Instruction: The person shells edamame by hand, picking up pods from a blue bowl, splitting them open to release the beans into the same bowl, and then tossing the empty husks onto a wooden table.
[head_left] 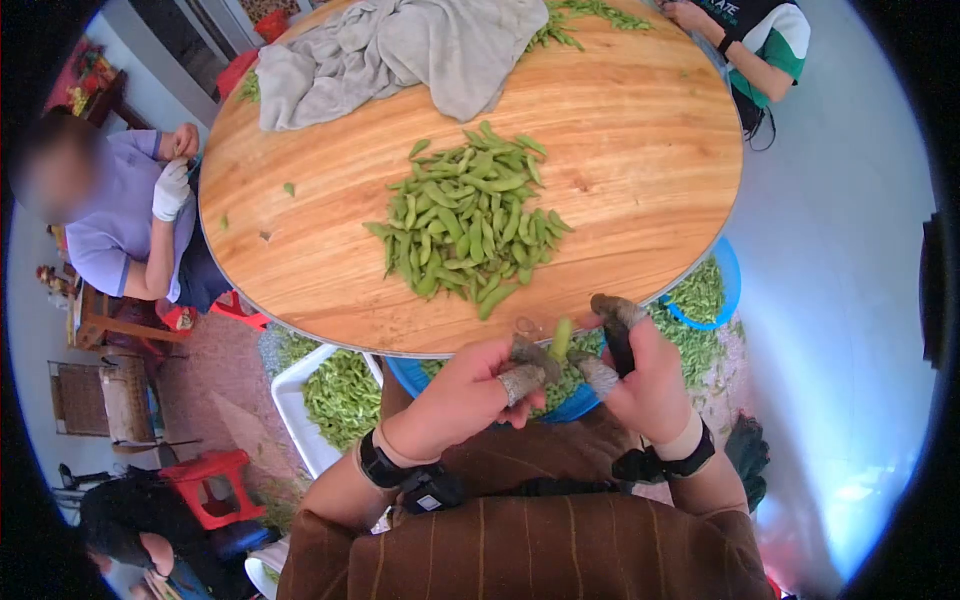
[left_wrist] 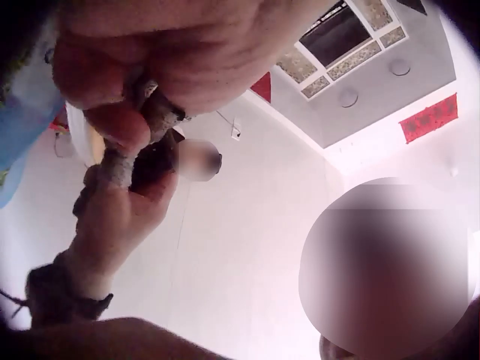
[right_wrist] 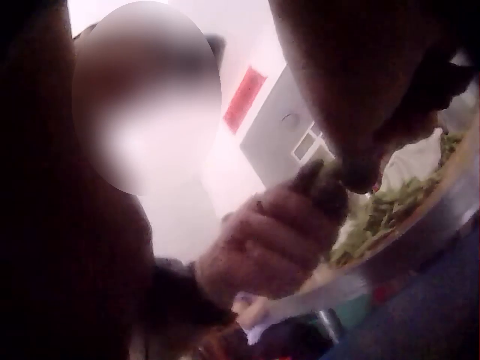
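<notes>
Between the two hands stands a green soybean pod [head_left: 562, 338], pinched by the left hand [head_left: 465, 385] at the table's near edge. Worn grey wraps cover that hand's thumb and fingertips. The right hand [head_left: 648, 385] is close on the other side, its grey-wrapped thumb [head_left: 597, 374] right at the pod's lower end. Its index fingertip, also wrapped, points away from the pod. Something dark and long [head_left: 618, 347] lies along its fingers; I cannot tell whether the hand grips it. A pile of soybean pods [head_left: 465, 215] lies on the wooden table [head_left: 640, 190] beyond the hands.
Under the hands stands a blue basin [head_left: 578, 405] with green contents. A white crate [head_left: 300, 410] of pods is at left, another blue basin [head_left: 735, 290] at right. A grey cloth [head_left: 400, 55] covers the far table. Other people sit around; a red stool [head_left: 215, 485] stands lower left.
</notes>
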